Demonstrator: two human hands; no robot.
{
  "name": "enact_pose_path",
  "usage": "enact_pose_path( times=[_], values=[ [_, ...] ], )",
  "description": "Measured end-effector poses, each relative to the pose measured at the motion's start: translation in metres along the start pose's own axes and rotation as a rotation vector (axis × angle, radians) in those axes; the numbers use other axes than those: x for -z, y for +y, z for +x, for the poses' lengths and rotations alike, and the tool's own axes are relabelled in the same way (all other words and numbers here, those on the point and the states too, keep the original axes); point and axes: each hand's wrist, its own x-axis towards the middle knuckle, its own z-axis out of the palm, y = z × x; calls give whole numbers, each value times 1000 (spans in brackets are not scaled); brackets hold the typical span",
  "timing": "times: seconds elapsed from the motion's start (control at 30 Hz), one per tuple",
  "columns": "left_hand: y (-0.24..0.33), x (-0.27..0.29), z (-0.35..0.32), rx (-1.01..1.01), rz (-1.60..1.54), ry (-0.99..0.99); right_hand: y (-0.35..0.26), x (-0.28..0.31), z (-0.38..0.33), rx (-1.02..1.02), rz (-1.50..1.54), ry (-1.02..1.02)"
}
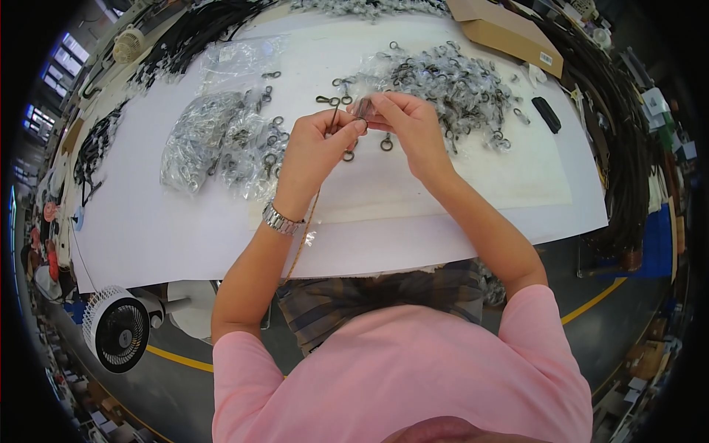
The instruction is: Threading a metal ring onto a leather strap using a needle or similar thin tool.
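Observation:
My left hand [319, 142] and my right hand [412, 125] meet over the white table, both with fingers pinched. Between their fingertips is a small dark metal clasp [362, 118], its ring end near my left thumb. A piece of clear plastic wrap [360, 108] shows at my right fingertips. A thin dark strip [334, 117] stands up from my left fingers. Below that hand a narrow tan cord [303, 240] runs down to the table's front edge. Loose clasps, such as a dark hook clasp [386, 142], lie around my hands.
A heap of plastic-wrapped clasps [461, 92] spreads to the right, with a clear bag of clasps [196, 140] on the left. Farther right lie a cardboard box [509, 37] and a black object [546, 115]. Dark straps [199, 33] line the table's far left; a fan [118, 328] stands at front left.

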Motion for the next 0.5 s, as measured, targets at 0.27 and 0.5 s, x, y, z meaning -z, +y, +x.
enact_pose_path(
  times=[0.27,0.5],
  values=[
    [0,4,0,-14,9,-19,-3,-5,-2,-30,34,-23],
    [13,2,-2,22,-116,3,5,-6,-3,-133,166,-60]
  ],
)
